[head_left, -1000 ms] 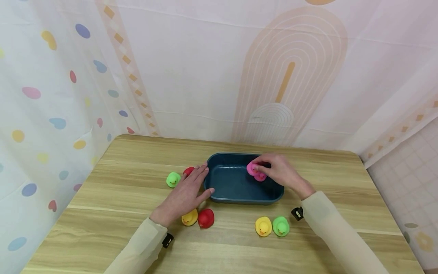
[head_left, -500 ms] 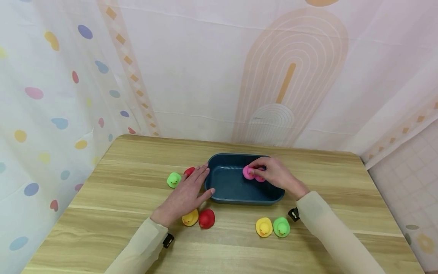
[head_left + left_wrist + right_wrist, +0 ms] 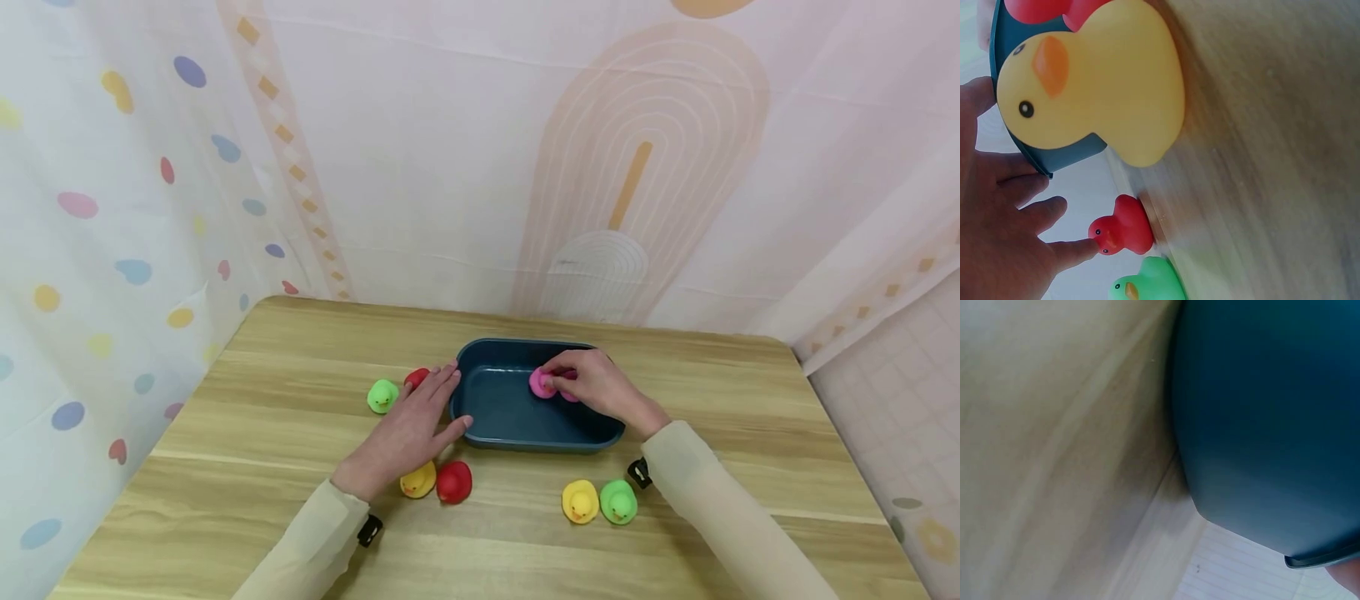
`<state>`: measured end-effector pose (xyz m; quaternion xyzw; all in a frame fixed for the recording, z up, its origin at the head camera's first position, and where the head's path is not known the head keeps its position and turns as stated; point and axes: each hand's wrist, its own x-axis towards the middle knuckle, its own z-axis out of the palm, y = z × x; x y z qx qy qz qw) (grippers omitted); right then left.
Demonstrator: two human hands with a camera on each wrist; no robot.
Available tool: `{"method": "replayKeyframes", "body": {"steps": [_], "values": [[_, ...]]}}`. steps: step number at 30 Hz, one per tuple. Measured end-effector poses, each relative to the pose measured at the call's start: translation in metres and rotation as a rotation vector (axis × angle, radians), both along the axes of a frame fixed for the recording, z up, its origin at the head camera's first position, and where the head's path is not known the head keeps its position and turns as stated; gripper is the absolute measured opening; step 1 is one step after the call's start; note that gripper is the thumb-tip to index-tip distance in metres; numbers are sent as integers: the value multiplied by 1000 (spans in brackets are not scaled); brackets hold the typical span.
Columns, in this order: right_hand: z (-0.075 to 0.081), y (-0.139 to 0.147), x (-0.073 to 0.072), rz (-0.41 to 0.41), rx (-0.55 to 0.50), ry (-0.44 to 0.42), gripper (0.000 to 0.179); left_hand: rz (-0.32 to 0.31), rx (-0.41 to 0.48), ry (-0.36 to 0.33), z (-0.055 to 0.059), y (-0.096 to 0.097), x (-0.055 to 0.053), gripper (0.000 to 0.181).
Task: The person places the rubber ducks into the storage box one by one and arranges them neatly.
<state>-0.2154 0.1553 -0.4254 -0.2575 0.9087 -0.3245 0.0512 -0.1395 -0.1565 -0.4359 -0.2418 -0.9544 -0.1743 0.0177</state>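
Note:
A dark blue basin [image 3: 498, 421] stands near the back of the table. Inside its right half, my right hand [image 3: 606, 385] pinches a pink rubber duck [image 3: 539, 383] between thumb and fingers. Partly covered by that hand, a second pink duck [image 3: 570, 395] sits just beside the first. My left hand [image 3: 405, 433] lies with fingers spread against the basin's left end, thumb at the front rim. In the left wrist view one fingertip overlaps the head of a red duck [image 3: 1132, 225]. The right wrist view has mostly the basin's outer wall [image 3: 1260, 425]; the held duck is hidden there.
A green duck [image 3: 382, 397] sits left of the left hand. In front of the basin are a yellow duck [image 3: 418, 481] and a red duck [image 3: 453, 482]. Farther right stand another yellow duck [image 3: 581, 502] and green duck [image 3: 618, 502]. A patterned curtain [image 3: 420, 167] hangs behind.
My right hand has moved the pink duck left and down, from overlapping the other pink duck to a place beside it. The left hand stays put on the basin.

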Motion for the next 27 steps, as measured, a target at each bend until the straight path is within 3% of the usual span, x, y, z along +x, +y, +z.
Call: {"method": "replayKeyframes", "body": {"steps": [18, 27], "values": [[-1, -6, -3, -7, 46, 14, 20, -6, 8, 0, 0, -1, -2, 75], [8, 3, 0, -27, 28, 30, 28, -12, 12, 7, -1, 0, -5, 75]]}}
